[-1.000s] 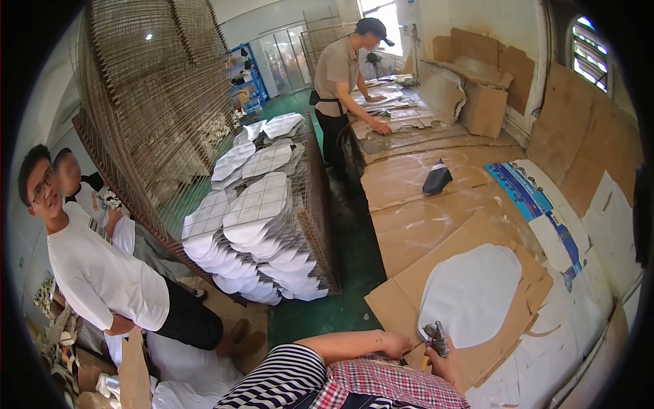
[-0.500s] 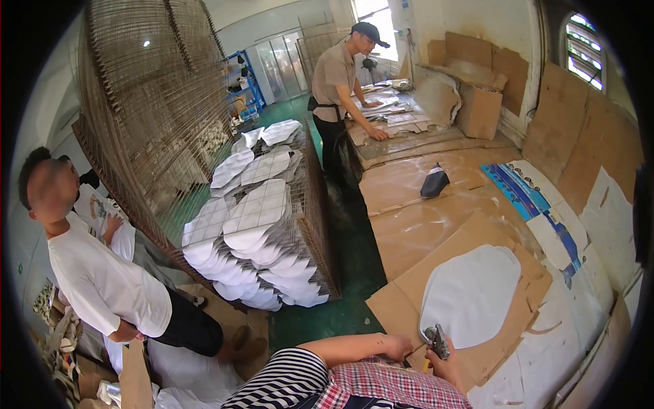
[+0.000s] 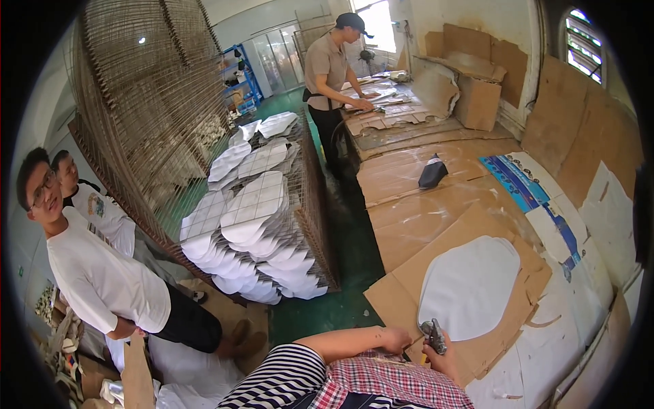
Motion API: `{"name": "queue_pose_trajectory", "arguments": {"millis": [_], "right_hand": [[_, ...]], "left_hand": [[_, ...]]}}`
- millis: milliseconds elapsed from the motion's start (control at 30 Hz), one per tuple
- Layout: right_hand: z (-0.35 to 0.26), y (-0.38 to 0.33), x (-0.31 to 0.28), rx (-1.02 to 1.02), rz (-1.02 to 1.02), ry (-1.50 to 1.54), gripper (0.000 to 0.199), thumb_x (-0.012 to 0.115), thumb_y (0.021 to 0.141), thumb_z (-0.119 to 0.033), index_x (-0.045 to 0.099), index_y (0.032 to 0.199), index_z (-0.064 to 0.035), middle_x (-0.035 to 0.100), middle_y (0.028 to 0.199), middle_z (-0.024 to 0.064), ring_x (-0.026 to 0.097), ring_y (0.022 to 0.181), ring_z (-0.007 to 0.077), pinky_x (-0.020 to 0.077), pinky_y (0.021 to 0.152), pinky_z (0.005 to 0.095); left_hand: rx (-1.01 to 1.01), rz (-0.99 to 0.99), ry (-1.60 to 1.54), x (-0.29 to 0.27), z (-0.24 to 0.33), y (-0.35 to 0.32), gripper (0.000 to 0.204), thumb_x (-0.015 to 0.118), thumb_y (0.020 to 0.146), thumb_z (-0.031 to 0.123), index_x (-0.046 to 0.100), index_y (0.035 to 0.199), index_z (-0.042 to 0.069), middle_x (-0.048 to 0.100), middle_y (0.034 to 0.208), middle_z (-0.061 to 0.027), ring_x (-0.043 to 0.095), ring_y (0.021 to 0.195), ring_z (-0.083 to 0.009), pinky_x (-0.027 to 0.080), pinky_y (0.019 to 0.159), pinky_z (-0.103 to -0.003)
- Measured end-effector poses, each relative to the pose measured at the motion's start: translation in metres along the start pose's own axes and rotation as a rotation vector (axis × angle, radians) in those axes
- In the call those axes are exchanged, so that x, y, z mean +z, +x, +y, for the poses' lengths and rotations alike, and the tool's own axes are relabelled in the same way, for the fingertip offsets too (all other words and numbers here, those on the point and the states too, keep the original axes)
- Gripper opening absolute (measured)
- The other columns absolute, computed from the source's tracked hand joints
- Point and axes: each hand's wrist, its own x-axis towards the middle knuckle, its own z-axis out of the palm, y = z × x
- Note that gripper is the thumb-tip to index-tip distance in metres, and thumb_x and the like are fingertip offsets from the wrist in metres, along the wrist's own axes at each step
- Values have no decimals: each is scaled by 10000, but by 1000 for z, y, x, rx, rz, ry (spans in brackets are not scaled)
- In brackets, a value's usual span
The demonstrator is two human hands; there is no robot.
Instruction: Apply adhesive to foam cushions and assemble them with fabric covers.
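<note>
Right hand (image 3: 443, 354): fingers closed around a small metal tool (image 3: 433, 335) at the near edge of the cardboard-covered desk (image 3: 436, 225). Left hand (image 3: 394, 339): fingers curled, resting on cardboard beside the white oval sheet (image 3: 470, 286).

Wire cage (image 3: 272, 204) of stacked white sheets (image 3: 255, 211); black pouch (image 3: 432, 172) on cardboard-covered table (image 3: 402, 218).

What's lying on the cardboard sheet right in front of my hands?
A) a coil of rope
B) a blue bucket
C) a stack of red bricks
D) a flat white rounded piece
D: a flat white rounded piece lies on the cardboard sheet, just beyond the right hand with its small metal tool.
</note>
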Motion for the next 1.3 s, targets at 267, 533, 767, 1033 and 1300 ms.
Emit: {"name": "queue_pose_trajectory", "arguments": {"millis": [267,533,767,1033,1300], "right_hand": [[0,3,0,31,-42,-11,537,648,753,-30,457,1254,-60,604,854,40,565,657,113,475,496,244],[-14,-2,-5,132,-47,38,557,600,761,11,421,1283,-65,595,849,60,558,620,126,453,472,246],[-1,9,-7,120,-101,64,567,598,743,26,427,1274,-73,596,849,57,574,632,130,448,462,240],[-2,8,-5,164,-52,51,592,598,738,40,423,1289,-87,601,861,51,587,660,130,442,457,235],[-2,9,-4,129,-89,37,587,598,741,44,426,1288,-79,597,859,55,583,669,132,449,473,239]], "left_hand": [[70,183,-68,18,-9,-1,334,613,705,208,619,974,10,628,943,-202,586,933,-356,462,812,-432],[9,87,22,11,5,4,463,665,680,255,590,1088,51,609,1029,-175,558,1009,-340,450,860,-423],[-4,120,25,13,5,3,439,674,670,258,612,1033,21,618,1000,-190,562,996,-347,448,857,-422],[11,132,15,12,5,2,396,660,674,237,623,994,7,620,981,-197,566,984,-347,445,859,-417],[10,152,0,19,0,6,311,641,678,194,620,935,20,618,922,-180,572,942,-351,453,827,-430]]}}
